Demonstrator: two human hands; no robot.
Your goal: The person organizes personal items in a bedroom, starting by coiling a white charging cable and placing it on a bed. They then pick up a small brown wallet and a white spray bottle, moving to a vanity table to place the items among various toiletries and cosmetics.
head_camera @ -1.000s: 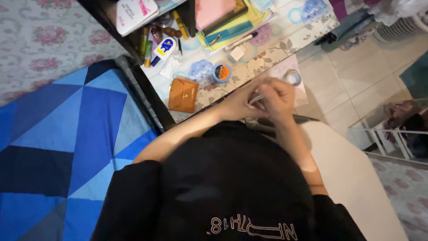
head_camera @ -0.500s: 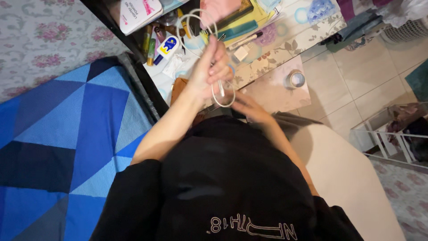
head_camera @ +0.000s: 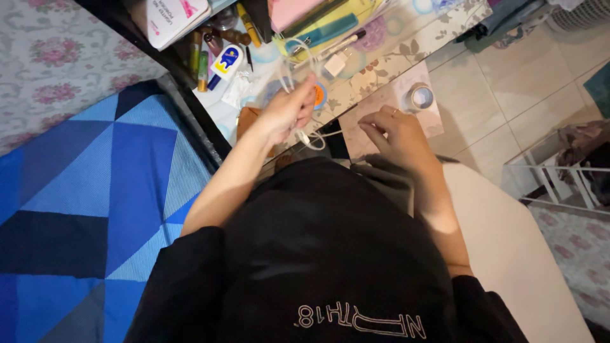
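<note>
My left hand (head_camera: pixel 284 114) is closed around a thin white cable (head_camera: pixel 312 136), pinching it up over the cluttered tabletop (head_camera: pixel 387 63). One loop rises above my knuckles and another hangs just under them with the plug end dangling. My right hand (head_camera: pixel 394 130) sits off to the right of that grip, fingers curled at the other end of the cable's short run; I cannot tell whether they actually pinch it or only touch it.

The loops are loose, so I judge they could slide through my fingers and spring open, or knot on themselves if I pull unevenly. The upper loop hangs close to the small things beyond my grip: the round orange tin (head_camera: pixel 319 96), a white tube with a blue cap (head_camera: pixel 223 63) and a white adapter (head_camera: pixel 334 63). A careless swing could snag one and drag it off.

The tabletop is floral-patterned and crowded. Below my left forearm lies a blue triangle-patterned bedspread (head_camera: pixel 95 190), and past my right hand are pale floor tiles (head_camera: pixel 508 95) and a roll of tape (head_camera: pixel 419 96)
</note>
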